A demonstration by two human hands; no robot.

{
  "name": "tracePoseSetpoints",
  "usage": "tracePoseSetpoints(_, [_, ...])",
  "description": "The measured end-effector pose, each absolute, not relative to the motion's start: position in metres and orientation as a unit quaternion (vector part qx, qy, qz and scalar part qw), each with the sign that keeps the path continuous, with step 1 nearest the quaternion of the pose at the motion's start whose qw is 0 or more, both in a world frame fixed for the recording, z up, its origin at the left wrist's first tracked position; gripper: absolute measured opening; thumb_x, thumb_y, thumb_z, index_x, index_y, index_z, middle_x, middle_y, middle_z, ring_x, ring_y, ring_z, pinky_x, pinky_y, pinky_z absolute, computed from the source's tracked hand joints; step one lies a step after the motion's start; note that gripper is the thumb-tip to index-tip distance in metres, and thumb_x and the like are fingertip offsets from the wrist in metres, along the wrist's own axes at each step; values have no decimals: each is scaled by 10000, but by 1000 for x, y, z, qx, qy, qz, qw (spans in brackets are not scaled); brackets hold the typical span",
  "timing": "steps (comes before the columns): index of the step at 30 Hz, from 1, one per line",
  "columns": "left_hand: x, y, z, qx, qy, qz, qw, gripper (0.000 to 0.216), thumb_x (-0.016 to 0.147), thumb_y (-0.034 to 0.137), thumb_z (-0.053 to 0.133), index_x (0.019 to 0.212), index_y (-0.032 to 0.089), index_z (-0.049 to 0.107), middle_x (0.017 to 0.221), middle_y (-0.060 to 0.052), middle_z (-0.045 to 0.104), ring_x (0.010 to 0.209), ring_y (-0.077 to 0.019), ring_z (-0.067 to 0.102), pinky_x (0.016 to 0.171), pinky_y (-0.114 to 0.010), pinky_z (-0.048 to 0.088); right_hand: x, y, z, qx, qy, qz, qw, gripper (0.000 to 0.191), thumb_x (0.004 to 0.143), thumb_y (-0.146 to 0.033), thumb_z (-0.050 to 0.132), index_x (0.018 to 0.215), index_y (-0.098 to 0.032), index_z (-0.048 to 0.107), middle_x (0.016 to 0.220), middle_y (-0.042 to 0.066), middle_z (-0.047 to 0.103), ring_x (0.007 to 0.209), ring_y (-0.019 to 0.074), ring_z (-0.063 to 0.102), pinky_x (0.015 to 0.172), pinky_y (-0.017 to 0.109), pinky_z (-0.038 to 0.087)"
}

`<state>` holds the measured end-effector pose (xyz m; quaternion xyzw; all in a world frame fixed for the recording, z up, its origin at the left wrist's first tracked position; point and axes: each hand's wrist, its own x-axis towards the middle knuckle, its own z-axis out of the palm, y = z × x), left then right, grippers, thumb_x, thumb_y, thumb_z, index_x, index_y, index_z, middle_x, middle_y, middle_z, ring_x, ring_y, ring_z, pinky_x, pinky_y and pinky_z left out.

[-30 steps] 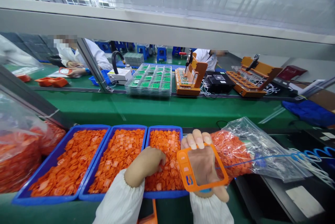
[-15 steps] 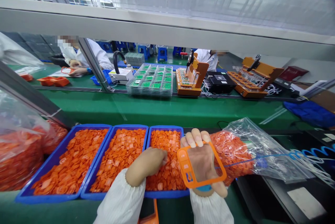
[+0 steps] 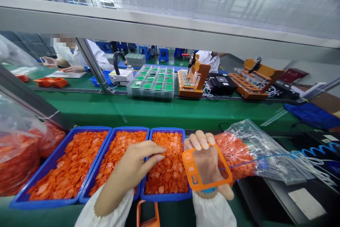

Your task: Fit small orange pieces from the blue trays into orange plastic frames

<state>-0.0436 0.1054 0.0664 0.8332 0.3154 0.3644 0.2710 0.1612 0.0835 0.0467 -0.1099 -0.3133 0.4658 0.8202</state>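
Note:
My right hand [image 3: 205,165] grips an orange rectangular frame [image 3: 191,170] from behind, fingertips hooked over its top edge; the palm shows through its opening. My left hand [image 3: 135,163] hovers over the right blue tray [image 3: 183,196], which holds several small orange pieces. Its fingers are stretched forward and pressed together at the tips, and whether a piece sits between them is hidden. Another orange frame [image 3: 147,216] lies on the green bench below my wrists.
Two more blue trays [image 3: 91,193] of orange parts sit to the left. Clear bags of orange parts lie at the far left [image 3: 18,149] and at the right [image 3: 247,152]. Beyond the green belt [image 3: 170,112] stand stacked trays of green boards [image 3: 152,81], orange jigs and seated people.
My left hand has lifted out of the right tray's pile and its fingers have stretched forward. The right hand with the frame has stayed nearly in place.

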Motion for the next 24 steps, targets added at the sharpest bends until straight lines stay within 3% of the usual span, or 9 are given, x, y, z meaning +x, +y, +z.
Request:
tracePoseSetpoints(2, [-45,95,77,812,308,419,266,109,1015,231,770,1082,241,855,889,0,828,779,-129,779,762,-182,578,163,83,47,-109,-306,474,819,842,351,-789,994,935,-336,591,810,-41,427,641,181,387,610,340,391])
tracePoseSetpoints(7, [-37,85,83,789,278,462,294,109,1008,310,798,1087,255,849,753,42,774,640,-83,717,654,-139,545,165,83,48,-133,-281,501,807,486,653,-467,1003,900,-332,606,796,-42,472,660,180,456,654,325,459])
tracePoseSetpoints(13, [-34,83,86,764,239,490,346,119,1053,248,728,1034,247,845,864,-12,780,747,-113,748,699,-173,597,164,85,43,-154,-320,478,803,667,515,-627,1039,915,-333,594,816,-40,467,685,181,492,654,338,474])
tracePoseSetpoints(17, [-29,78,87,755,214,503,362,155,1079,305,695,1137,256,831,875,-21,784,745,-112,756,700,-173,608,161,90,37,-188,-333,479,790,563,666,-662,969,853,-316,565,774,-37,426,651,181,489,610,343,435])
tracePoseSetpoints(19, [-24,75,88,759,216,497,361,170,1061,367,719,1082,230,818,818,-13,791,711,-108,754,696,-162,602,160,92,32,-204,-365,476,773,664,584,-759,965,847,-311,551,777,-34,431,657,191,500,610,361,435])
tracePoseSetpoints(22, [-19,72,90,768,213,486,358,285,1060,401,709,870,199,779,795,-14,779,714,-102,748,692,-148,586,160,93,23,-215,-420,449,759,913,285,-848,981,886,-314,547,801,-37,446,671,193,501,625,376,443])
tracePoseSetpoints(24, [-18,71,90,779,213,473,352,300,1074,376,692,851,195,777,814,-17,767,730,-99,739,701,-148,579,160,92,19,-200,-440,443,755,1013,174,-838,983,937,-318,568,832,-30,474,696,195,516,650,381,466])
